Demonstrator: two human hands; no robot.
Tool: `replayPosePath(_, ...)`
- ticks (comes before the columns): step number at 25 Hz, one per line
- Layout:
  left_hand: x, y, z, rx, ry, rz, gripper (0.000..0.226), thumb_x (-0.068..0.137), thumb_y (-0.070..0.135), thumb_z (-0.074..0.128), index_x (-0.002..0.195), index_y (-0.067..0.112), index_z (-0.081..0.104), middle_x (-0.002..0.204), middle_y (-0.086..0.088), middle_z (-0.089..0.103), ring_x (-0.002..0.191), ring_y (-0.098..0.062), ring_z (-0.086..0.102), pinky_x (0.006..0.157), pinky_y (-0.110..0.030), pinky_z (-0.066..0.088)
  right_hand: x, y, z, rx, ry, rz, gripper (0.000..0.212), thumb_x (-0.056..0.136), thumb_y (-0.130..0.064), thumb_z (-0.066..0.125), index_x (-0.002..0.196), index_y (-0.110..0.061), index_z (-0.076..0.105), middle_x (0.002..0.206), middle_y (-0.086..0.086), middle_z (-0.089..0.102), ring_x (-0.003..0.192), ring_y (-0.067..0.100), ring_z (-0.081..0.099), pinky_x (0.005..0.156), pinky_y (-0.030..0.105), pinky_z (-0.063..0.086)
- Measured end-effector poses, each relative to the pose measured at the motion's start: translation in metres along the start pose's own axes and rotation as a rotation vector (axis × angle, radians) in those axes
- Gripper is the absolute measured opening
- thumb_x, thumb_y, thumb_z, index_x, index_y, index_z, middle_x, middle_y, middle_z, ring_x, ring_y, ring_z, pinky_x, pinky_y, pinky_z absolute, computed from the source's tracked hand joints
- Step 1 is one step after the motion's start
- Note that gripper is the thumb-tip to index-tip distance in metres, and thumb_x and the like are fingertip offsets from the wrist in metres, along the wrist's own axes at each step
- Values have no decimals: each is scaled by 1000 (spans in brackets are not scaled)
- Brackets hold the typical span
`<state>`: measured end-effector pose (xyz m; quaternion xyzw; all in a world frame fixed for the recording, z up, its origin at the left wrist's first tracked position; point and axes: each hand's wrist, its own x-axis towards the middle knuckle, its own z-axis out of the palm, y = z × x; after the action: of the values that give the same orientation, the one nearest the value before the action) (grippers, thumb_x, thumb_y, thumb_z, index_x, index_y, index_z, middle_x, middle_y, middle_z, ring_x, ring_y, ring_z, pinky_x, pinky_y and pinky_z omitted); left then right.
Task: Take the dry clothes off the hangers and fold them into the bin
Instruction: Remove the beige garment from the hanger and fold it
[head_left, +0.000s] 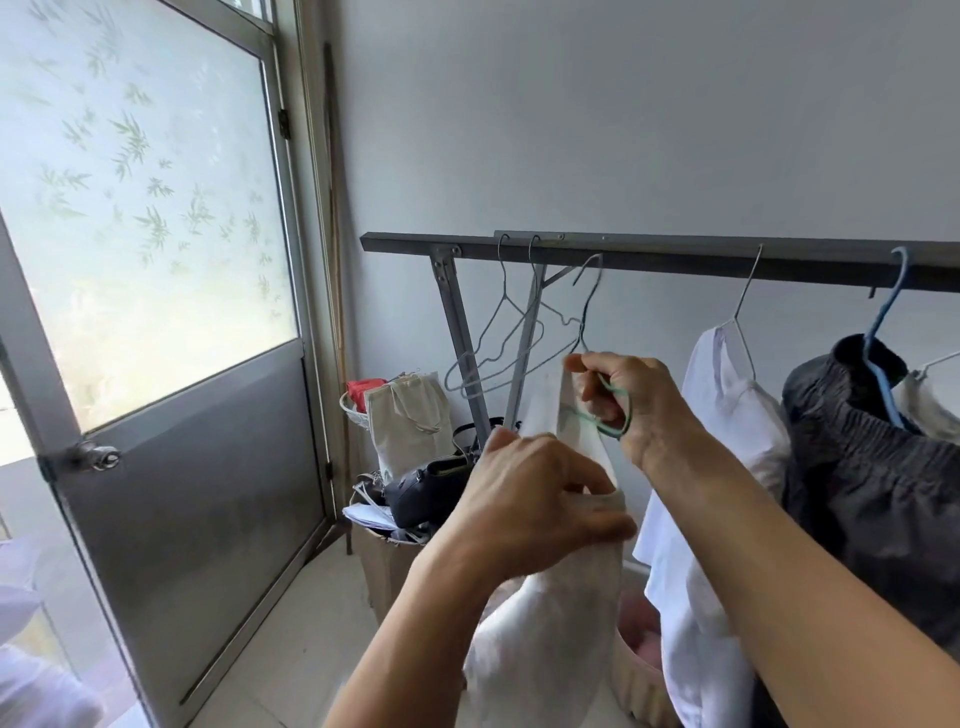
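A white garment (550, 623) hangs from a green wire hanger (589, 312) hooked on the dark rail (675, 254). My right hand (636, 402) grips the hanger's lower wire at the garment's top. My left hand (530, 499) pinches the garment's upper edge just below. Further right on the rail hang a white shirt (717, 467) on a wire hanger and a black garment (872, 478) on a blue hanger (883, 353). A beige ribbed bin (641, 686) with pink cloth inside stands on the floor below, mostly hidden by the clothes.
Two bare wire hangers (498, 338) hang at the rail's left end. Behind the rack, a cardboard box (384, 566) holds a black bag (431, 488) and a canvas tote (410, 421). A metal-framed glass door (156, 312) stands at the left. Tiled floor lies between door and rack.
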<state>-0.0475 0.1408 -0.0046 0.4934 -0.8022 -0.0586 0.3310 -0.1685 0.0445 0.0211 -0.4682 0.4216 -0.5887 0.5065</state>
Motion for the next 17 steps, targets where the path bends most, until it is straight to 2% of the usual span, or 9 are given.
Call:
replayPosePath(1, -2, -6, 3, -39, -13, -26, 27, 77, 48, 72, 58, 30, 64, 59, 0, 50, 71, -9, 47, 77, -28, 34, 1, -2, -3, -59, -53, 50, 18, 91, -12, 54, 85, -2, 68, 39, -3, 47, 30, 6, 36, 33, 14, 24)
replayPosePath(2, -3, -14, 8, -115, -9, -72, 31, 78, 46, 71, 54, 29, 61, 56, -2, 49, 62, -11, 45, 69, -28, 35, 2, -5, -6, -139, -127, 106, 20, 93, -14, 51, 87, -3, 67, 37, -4, 44, 29, 6, 34, 33, 13, 22)
replayPosePath(4, -3, -31, 18, -322, 37, -202, 31, 80, 44, 70, 61, 20, 65, 53, 0, 46, 54, -8, 42, 57, -27, 34, -1, -14, -12, -304, -281, 190, 23, 96, -13, 46, 92, -1, 65, 35, -4, 38, 29, 7, 30, 34, 13, 20)
replayPosePath(7, -4, -52, 25, -614, 135, -418, 35, 81, 40, 71, 72, 7, 70, 58, -2, 51, 56, -13, 45, 57, -29, 37, -11, -39, -16, -421, -436, 201, 27, 97, -1, 35, 90, 4, 61, 32, -2, 31, 27, 7, 25, 35, 13, 17)
replayPosePath(9, -5, -63, 26, -731, 209, -529, 29, 84, 31, 73, 73, 4, 73, 62, -7, 58, 60, -16, 51, 59, -30, 41, -15, -60, -19, -427, -479, 192, 29, 97, 2, 32, 87, 6, 59, 30, -2, 28, 25, 7, 22, 33, 13, 15)
replayPosePath(12, -4, -73, 25, -870, 308, -628, 25, 86, 24, 72, 73, 2, 74, 65, -11, 65, 61, -18, 57, 58, -26, 47, -16, -84, -24, -468, -376, 118, 26, 97, -1, 34, 90, 7, 58, 30, -1, 27, 25, 7, 21, 33, 12, 13)
replayPosePath(15, -1, -73, 19, -974, 372, -634, 24, 85, 22, 74, 76, 0, 74, 65, -10, 67, 57, -14, 60, 53, -20, 50, 3, -81, -24, -461, -131, -18, 19, 95, -1, 39, 86, 5, 54, 28, -1, 29, 24, 9, 22, 33, 12, 18)
replayPosePath(17, 0, -71, 14, -1024, 409, -631, 21, 84, 22, 74, 73, 4, 75, 64, -10, 68, 56, -14, 61, 53, -22, 51, 26, -71, -22, -488, 17, -76, 18, 94, -1, 40, 83, -1, 53, 28, -1, 34, 26, 10, 25, 40, 17, 21)
